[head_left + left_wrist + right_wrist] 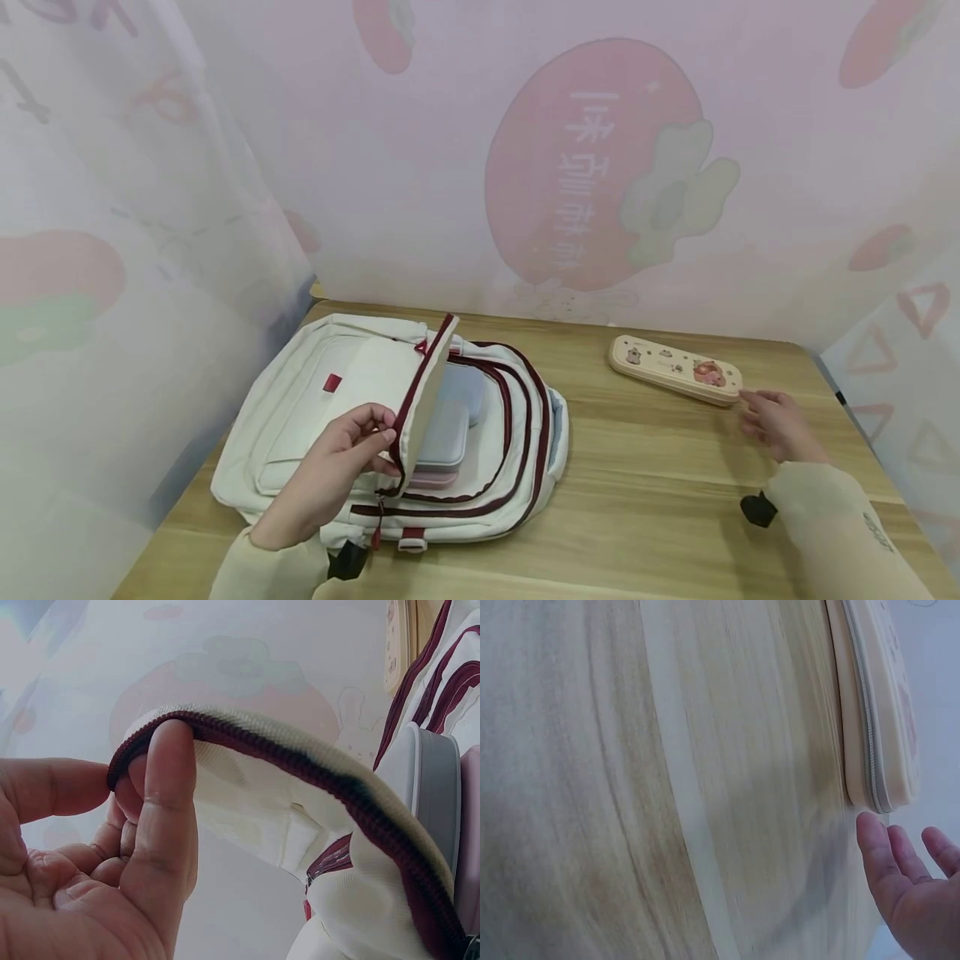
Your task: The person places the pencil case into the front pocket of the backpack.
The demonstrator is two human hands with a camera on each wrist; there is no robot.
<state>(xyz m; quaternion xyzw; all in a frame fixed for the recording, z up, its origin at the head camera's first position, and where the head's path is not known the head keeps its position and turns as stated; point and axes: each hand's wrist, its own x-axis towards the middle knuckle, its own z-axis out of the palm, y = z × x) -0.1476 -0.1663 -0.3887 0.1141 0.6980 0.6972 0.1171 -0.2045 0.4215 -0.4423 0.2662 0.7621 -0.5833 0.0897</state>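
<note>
A white backpack (360,375) with dark red zippers lies on the table at the left, its front pocket unzipped. My left hand (337,467) pinches the zippered edge of the pocket flap (285,761) between thumb and fingers and holds it raised. Inside the pocket sit a grey case (444,433), a bluish one (463,387) behind it and a pink one (433,477) below. At the right, my right hand (780,421) is beside the near right end of a cream zippered pencil case (675,369) with cartoon prints. In the right wrist view its fingers are extended close to the case's end.
The wooden table (637,500) spans the area between the backpack and the right arm. A curtain (420,208) printed with strawberries hangs behind the table and along both sides. A red zipper pull (377,533) dangles at the backpack's near side.
</note>
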